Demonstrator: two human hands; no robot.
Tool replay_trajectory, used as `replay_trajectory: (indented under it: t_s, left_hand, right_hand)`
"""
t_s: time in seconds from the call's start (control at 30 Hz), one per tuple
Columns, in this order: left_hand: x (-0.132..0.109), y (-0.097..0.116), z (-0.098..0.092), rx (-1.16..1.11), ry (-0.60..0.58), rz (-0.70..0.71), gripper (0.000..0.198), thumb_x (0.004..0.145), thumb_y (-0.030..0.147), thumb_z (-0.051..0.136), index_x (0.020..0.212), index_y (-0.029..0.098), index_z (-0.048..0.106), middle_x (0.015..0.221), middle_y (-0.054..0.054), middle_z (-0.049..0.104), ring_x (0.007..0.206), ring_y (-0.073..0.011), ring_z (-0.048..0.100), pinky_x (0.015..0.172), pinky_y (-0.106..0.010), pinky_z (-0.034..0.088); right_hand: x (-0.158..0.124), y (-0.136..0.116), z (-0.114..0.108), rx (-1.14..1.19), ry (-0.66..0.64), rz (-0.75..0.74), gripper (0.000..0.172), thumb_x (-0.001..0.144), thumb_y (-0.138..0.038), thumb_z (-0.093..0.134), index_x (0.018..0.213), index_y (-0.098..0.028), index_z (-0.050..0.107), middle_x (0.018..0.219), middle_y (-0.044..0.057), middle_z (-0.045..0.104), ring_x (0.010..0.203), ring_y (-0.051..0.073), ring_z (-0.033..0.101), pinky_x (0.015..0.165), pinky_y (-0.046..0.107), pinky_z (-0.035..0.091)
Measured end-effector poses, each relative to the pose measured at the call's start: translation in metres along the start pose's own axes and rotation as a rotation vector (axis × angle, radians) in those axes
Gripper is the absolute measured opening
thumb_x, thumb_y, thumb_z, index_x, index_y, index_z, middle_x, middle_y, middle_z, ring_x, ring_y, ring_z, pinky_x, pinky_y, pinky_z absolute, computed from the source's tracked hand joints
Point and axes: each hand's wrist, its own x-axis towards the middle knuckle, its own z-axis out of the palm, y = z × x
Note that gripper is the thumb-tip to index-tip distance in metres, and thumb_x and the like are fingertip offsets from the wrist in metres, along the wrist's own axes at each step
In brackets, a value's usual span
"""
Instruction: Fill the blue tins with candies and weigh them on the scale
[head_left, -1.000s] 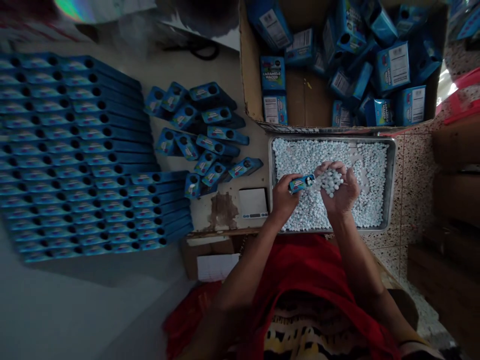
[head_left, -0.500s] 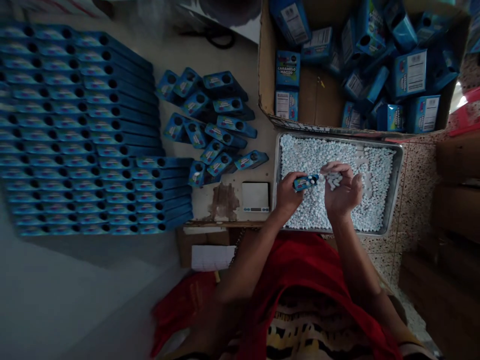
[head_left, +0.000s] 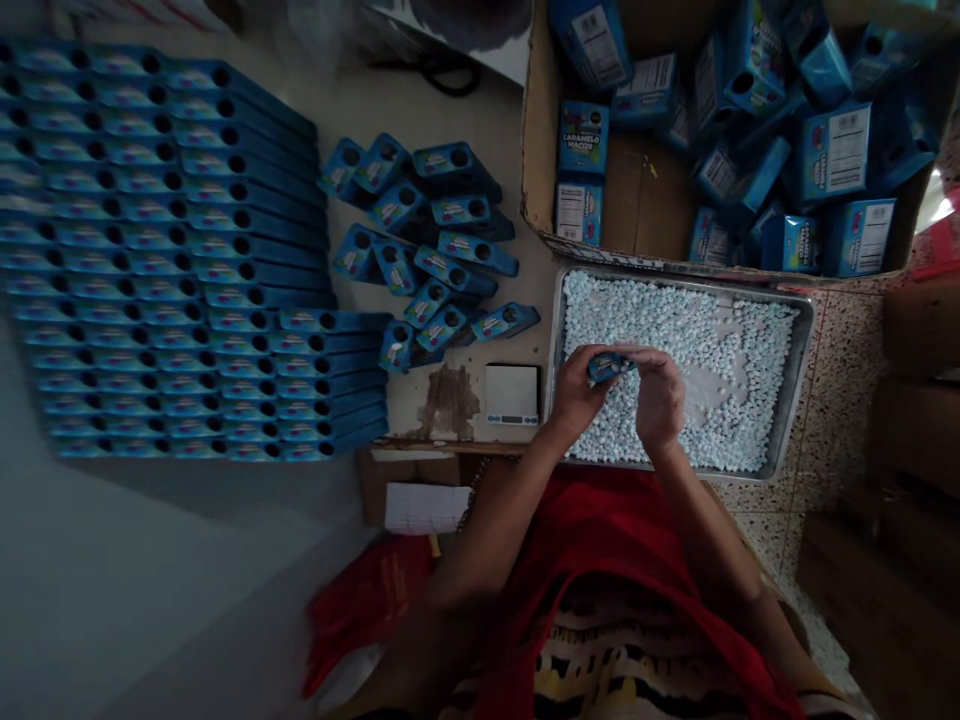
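My left hand (head_left: 576, 395) is wrapped around a small blue candy box (head_left: 604, 367), held above the metal tray with its round hole facing up. Cupped against the right end of that box is my right hand (head_left: 660, 400), its fingertips reaching over the hole. A few white candies (head_left: 625, 364) show between the box and the fingers; the palm is turned so that most of what it holds is hidden. Beneath both hands, the metal tray (head_left: 796, 380) carries a layer of pale blue and white candies (head_left: 739, 425).
A cardboard box (head_left: 541, 150) of blue boxes stands behind the tray. On the left are stacked rows of blue boxes (head_left: 247, 300) and a loose group (head_left: 442, 245). A small scale (head_left: 513, 392) sits left of the tray; scissors (head_left: 450, 75) lie at the back.
My right hand has moved left and tipped toward the box, and the candies visible in its palm are now mostly out of sight. My left hand stays nearly in place.
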Motion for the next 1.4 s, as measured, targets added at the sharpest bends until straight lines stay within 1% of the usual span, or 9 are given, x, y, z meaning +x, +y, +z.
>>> replay_trajectory:
  t_s: [0.13, 0.27, 0.43, 0.57, 0.7, 0.87, 1.07, 1.23, 1.4]
  left_hand:
    - [0.017, -0.024, -0.003, -0.125, -0.001, 0.011, 0.045, 0.086, 0.043, 0.085, 0.125, 0.025, 0.071, 0.130, -0.010, 0.074, 0.125, -0.0269, 0.071, 0.112, -0.043, 0.056]
    - [0.037, -0.060, 0.022, -0.278, 0.195, -0.048, 0.059, 0.088, 0.062, 0.078, 0.135, 0.029, 0.065, 0.142, -0.011, 0.070, 0.139, -0.0280, 0.065, 0.121, -0.049, 0.051]
    - [0.036, -0.066, 0.077, -0.371, 0.330, -0.073, 0.064, 0.090, 0.072, 0.071, 0.139, 0.031, 0.064, 0.149, -0.009, 0.065, 0.147, -0.0275, 0.059, 0.128, -0.049, 0.044]
    - [0.026, -0.039, 0.116, -0.581, 0.253, -0.180, 0.069, 0.086, 0.074, 0.075, 0.137, 0.029, 0.064, 0.140, -0.009, 0.069, 0.132, -0.0274, 0.069, 0.117, -0.045, 0.053]
    - [0.015, -0.008, 0.135, -0.777, 0.107, -0.330, 0.067, 0.083, 0.077, 0.076, 0.125, 0.026, 0.067, 0.118, -0.007, 0.076, 0.113, -0.0248, 0.075, 0.103, -0.039, 0.060]
    - [-0.006, 0.032, 0.086, -0.651, -0.078, -0.311, 0.053, 0.079, 0.060, 0.089, 0.114, 0.025, 0.071, 0.107, -0.004, 0.078, 0.099, -0.0231, 0.077, 0.093, -0.035, 0.062]
    - [-0.013, 0.042, -0.001, -0.069, -0.140, 0.046, 0.037, 0.087, 0.037, 0.085, 0.120, 0.027, 0.074, 0.128, -0.009, 0.077, 0.124, -0.0294, 0.072, 0.114, -0.046, 0.052]
    - [-0.010, 0.022, -0.008, 0.136, -0.114, 0.168, 0.030, 0.090, 0.028, 0.083, 0.117, 0.024, 0.074, 0.118, -0.008, 0.079, 0.115, -0.0279, 0.073, 0.106, -0.042, 0.053]
    - [-0.018, 0.026, 0.000, 0.111, -0.109, 0.157, 0.031, 0.093, 0.031, 0.081, 0.122, 0.024, 0.073, 0.119, -0.007, 0.078, 0.114, -0.0249, 0.072, 0.103, -0.037, 0.054]
  right_hand:
    - [0.042, 0.007, -0.079, -0.459, 0.207, -0.238, 0.038, 0.100, -0.058, 0.054, 0.110, -0.031, 0.079, 0.138, 0.003, 0.070, 0.142, 0.022, 0.058, 0.131, 0.051, 0.035]
    - [0.093, 0.029, -0.141, -0.947, 0.262, -0.272, 0.037, 0.096, -0.042, 0.063, 0.126, -0.024, 0.075, 0.163, 0.010, 0.054, 0.160, 0.025, 0.036, 0.137, 0.058, 0.016]
    - [0.098, 0.064, -0.112, -0.787, 0.194, -0.178, 0.036, 0.092, -0.032, 0.072, 0.128, -0.029, 0.075, 0.166, 0.007, 0.053, 0.163, 0.024, 0.034, 0.134, 0.056, 0.027]
    - [0.076, 0.071, -0.081, -0.498, 0.327, -0.104, 0.028, 0.091, -0.029, 0.069, 0.117, -0.032, 0.079, 0.151, 0.004, 0.064, 0.156, 0.020, 0.044, 0.128, 0.044, 0.040]
    - [0.062, 0.070, -0.085, -0.195, 0.488, -0.087, 0.021, 0.096, -0.038, 0.063, 0.107, -0.030, 0.078, 0.120, -0.001, 0.076, 0.124, 0.013, 0.067, 0.105, 0.028, 0.055]
    - [0.056, 0.065, -0.096, 0.394, 0.566, 0.283, 0.027, 0.098, -0.041, 0.058, 0.081, -0.022, 0.067, 0.070, -0.005, 0.070, 0.065, 0.012, 0.067, 0.066, 0.022, 0.058]
    - [0.036, 0.018, -0.083, 0.686, 0.356, 0.439, 0.021, 0.094, -0.027, 0.063, 0.074, -0.022, 0.058, 0.066, -0.005, 0.062, 0.056, 0.008, 0.059, 0.049, 0.018, 0.046]
    - [0.014, -0.030, -0.045, 0.592, 0.132, 0.298, 0.024, 0.093, -0.036, 0.070, 0.075, -0.024, 0.059, 0.071, -0.003, 0.063, 0.065, 0.012, 0.062, 0.062, 0.023, 0.054]
    - [0.004, -0.038, -0.015, 0.318, 0.048, 0.135, 0.024, 0.085, -0.045, 0.074, 0.075, -0.025, 0.065, 0.076, 0.001, 0.065, 0.079, 0.019, 0.066, 0.083, 0.035, 0.058]
